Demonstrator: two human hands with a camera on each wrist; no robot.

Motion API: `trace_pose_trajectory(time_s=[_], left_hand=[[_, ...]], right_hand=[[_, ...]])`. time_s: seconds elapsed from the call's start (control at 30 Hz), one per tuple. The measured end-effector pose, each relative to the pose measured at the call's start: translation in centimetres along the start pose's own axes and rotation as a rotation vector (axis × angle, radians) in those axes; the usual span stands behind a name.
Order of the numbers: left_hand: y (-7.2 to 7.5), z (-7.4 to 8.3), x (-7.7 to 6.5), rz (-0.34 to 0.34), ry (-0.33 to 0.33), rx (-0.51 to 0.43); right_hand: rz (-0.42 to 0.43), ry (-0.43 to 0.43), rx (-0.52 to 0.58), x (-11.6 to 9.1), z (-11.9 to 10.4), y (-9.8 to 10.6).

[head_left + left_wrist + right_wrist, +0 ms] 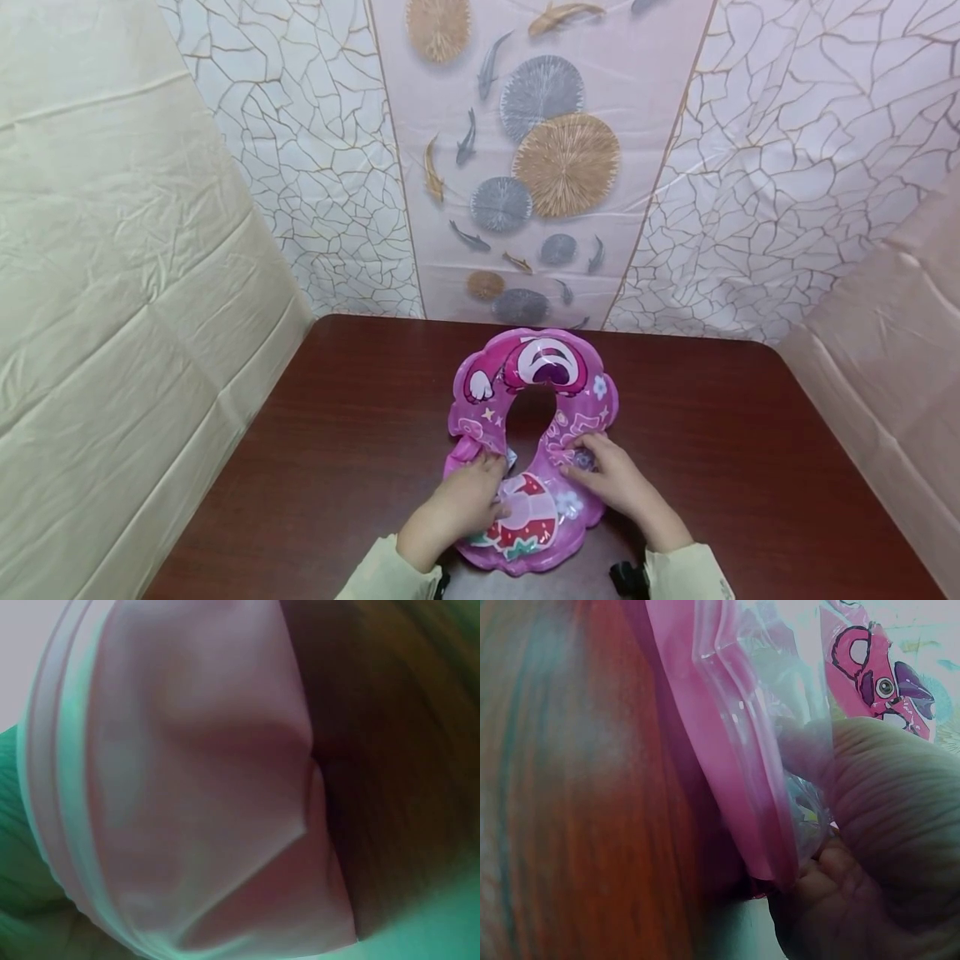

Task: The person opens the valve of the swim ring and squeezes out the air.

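Observation:
An inflated pink swim ring (570,525) with a cartoon character and strawberry print lies in front of the person, pinched in at the middle of both sides. The left hand (468,496) grips its left side, with fingertips hidden over the inner edge. On the opposite side, the right hand (611,475) pinches the ring between thumb and fingers. Close up in the right wrist view, that hand (889,825) holds the seamed edge and clear upper film of the ring (727,735). The left wrist view shows the ring's pink underside (210,780), while the left hand is out of sight there.
A dark brown wooden table (315,433) lies under the ring. Patterned cloth (517,167) hangs behind it, and pale padded panels (112,250) stand at both sides. A black strap (628,577) is at the right wrist.

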State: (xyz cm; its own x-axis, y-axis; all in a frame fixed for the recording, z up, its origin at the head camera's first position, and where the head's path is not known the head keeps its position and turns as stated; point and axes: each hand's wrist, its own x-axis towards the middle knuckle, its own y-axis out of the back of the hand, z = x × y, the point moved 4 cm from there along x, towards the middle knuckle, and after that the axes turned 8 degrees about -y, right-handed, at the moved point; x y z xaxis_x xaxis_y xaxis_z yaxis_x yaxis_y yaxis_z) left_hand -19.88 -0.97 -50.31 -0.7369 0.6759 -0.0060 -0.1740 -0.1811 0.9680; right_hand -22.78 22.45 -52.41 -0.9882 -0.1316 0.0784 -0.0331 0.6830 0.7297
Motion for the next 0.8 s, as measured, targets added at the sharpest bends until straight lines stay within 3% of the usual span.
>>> trace_pose_trajectory(time_s=[0.43,0.8], left_hand=[[0.29,0.02,0.23,-0.005,0.006,-0.023],[-0.40,-0.31,0.28,0.002,0.013,-0.044]], right_hand=[[-0.028,-0.028,0.009,0.21,-0.14,0.34],[-0.010,0.009,-0.004,0.15,0.02,0.03]])
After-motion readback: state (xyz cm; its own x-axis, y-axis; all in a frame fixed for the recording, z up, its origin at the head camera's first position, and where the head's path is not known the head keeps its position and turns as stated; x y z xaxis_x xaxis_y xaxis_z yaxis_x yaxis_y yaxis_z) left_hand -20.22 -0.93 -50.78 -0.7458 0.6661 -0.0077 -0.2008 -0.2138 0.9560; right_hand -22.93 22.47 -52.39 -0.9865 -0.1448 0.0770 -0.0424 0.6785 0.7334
